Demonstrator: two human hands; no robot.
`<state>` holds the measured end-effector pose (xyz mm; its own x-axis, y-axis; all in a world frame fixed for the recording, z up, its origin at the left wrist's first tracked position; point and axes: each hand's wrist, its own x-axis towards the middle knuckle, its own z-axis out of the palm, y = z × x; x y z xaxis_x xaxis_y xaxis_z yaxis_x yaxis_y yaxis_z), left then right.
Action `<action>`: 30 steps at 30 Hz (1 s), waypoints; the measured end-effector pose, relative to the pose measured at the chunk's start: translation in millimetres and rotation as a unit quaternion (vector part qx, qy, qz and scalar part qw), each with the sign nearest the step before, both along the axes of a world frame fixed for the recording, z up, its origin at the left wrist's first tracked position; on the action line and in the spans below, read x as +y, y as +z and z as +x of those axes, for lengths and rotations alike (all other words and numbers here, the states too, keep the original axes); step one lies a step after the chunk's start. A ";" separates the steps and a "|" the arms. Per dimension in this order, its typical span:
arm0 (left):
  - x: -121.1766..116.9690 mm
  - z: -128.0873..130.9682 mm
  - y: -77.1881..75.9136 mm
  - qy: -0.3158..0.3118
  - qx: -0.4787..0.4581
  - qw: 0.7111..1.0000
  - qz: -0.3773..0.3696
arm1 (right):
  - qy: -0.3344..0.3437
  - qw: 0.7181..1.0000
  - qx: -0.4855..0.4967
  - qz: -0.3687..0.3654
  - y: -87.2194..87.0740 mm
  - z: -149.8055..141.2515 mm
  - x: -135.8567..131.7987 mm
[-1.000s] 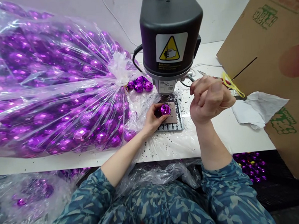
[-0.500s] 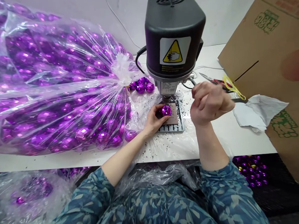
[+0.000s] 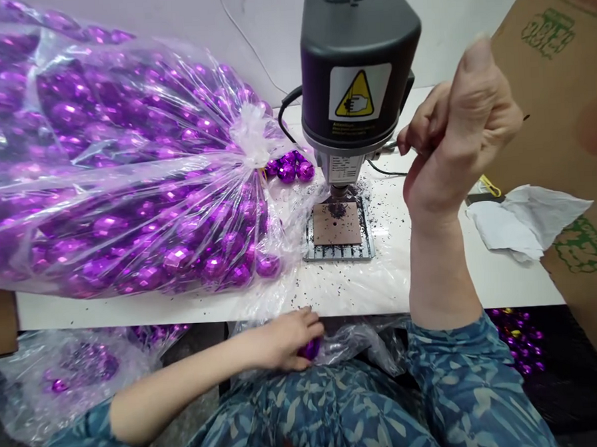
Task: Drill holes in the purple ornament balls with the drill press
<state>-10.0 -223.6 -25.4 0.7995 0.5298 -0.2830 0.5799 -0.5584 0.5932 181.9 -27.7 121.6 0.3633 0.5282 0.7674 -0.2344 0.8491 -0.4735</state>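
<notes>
My left hand [image 3: 287, 337] is low at the table's front edge, above my lap, with its fingers closed around a shiny purple ball [image 3: 311, 348] that they partly cover. My right hand [image 3: 461, 131] is raised beside the black drill press [image 3: 359, 40], wrapped round its metal lever [image 3: 389, 149]; most of the lever is hidden by the fingers. Under the drill chuck [image 3: 339, 190], a brown square board [image 3: 346, 231] with a small hole lies on the slotted metal base [image 3: 340, 252]. Dark shavings are scattered on and around it.
A large tied plastic bag [image 3: 126, 172] of purple balls fills the left of the table [image 3: 393, 302]. Several loose balls [image 3: 296, 170] lie behind its knot. At right are crumpled white paper [image 3: 528, 218] and a cardboard box [image 3: 571, 182]. More balls [image 3: 522, 345] sit below the table.
My left hand has drawn the purple ball off the board and down to the table's front edge. My right hand has risen, moving up and to the right with the lever.
</notes>
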 end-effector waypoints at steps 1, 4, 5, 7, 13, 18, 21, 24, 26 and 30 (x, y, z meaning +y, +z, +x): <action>-11.6 -1.6 -3.2 -0.035 0.050 0.997 0.041 | -0.005 1.000 0.000 -0.002 0.1 0.0 0.1; -22.1 -4.1 -3.0 -0.095 0.094 0.985 0.111 | -0.013 1.000 -0.008 -0.013 0.2 0.7 0.9; -15.5 -5.2 1.5 -0.094 0.071 0.988 0.100 | -0.013 1.000 -0.012 -0.016 0.2 1.1 1.2; 14.3 -8.8 15.0 -0.023 -0.014 0.997 0.076 | -0.016 1.000 -0.015 -0.019 0.0 1.9 1.6; 185.9 -11.9 40.4 0.400 -0.052 0.877 0.262 | -0.022 0.999 -0.018 -0.029 0.9 3.0 0.5; 286.7 5.1 20.1 0.441 0.016 0.868 0.228 | -0.028 0.999 -0.017 -0.025 0.7 3.4 -0.1; 305.6 8.6 2.8 0.425 -0.031 0.878 0.216 | -0.029 0.999 -0.004 -0.022 0.4 2.5 -0.2; 307.4 2.8 -10.7 0.446 -0.096 0.863 0.215 | -0.028 0.999 0.001 -0.016 0.4 0.9 -0.8; 303.0 -4.7 -15.3 0.464 -0.151 0.848 0.210 | -0.033 0.999 -0.008 -0.016 0.5 0.1 -1.2; 284.7 -19.5 -12.1 0.453 -0.212 0.842 0.201 | -0.044 0.999 -0.006 -0.018 0.4 -0.4 -1.8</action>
